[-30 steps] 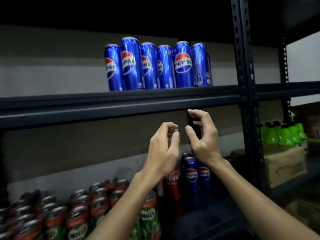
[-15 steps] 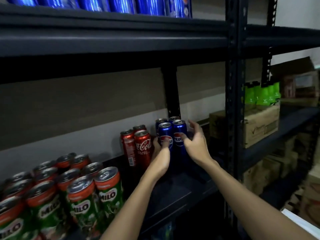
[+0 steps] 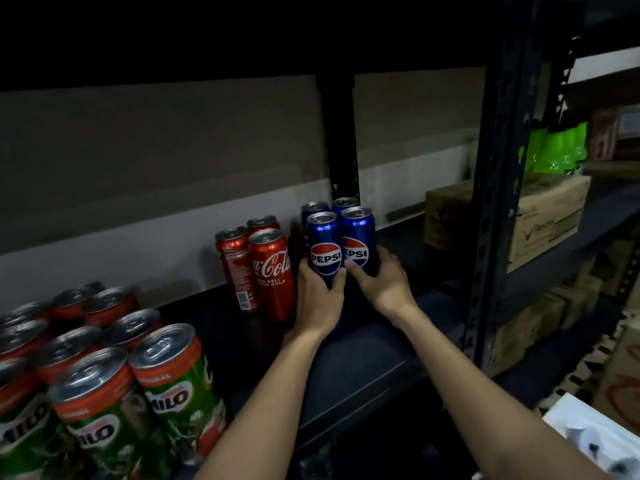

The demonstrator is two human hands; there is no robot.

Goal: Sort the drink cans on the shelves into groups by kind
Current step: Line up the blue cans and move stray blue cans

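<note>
Several blue Pepsi cans stand in a tight cluster on the dark shelf point(image 3: 363, 362). My left hand point(image 3: 320, 299) grips the front left Pepsi can point(image 3: 323, 247) low on its body. My right hand point(image 3: 382, 282) grips the front right Pepsi can point(image 3: 358, 237) beside it. Two more Pepsi cans point(image 3: 343, 203) stand behind them. Three red Coca-Cola cans point(image 3: 272, 271) stand just left of my left hand. Several green and red Milo cans point(image 3: 138, 393) crowd the shelf's near left.
A black upright post point(image 3: 495, 209) bounds the shelf on the right, and another post point(image 3: 341, 140) stands behind the Pepsi cans. Beyond are a cardboard box point(image 3: 540, 216) and green packets point(image 3: 554, 147). The shelf above hangs dark overhead.
My view dropped from the upper shelf with its Pepsi row to the lower shelf. Both hands came down from mid-air and closed round the two front Pepsi cans.
</note>
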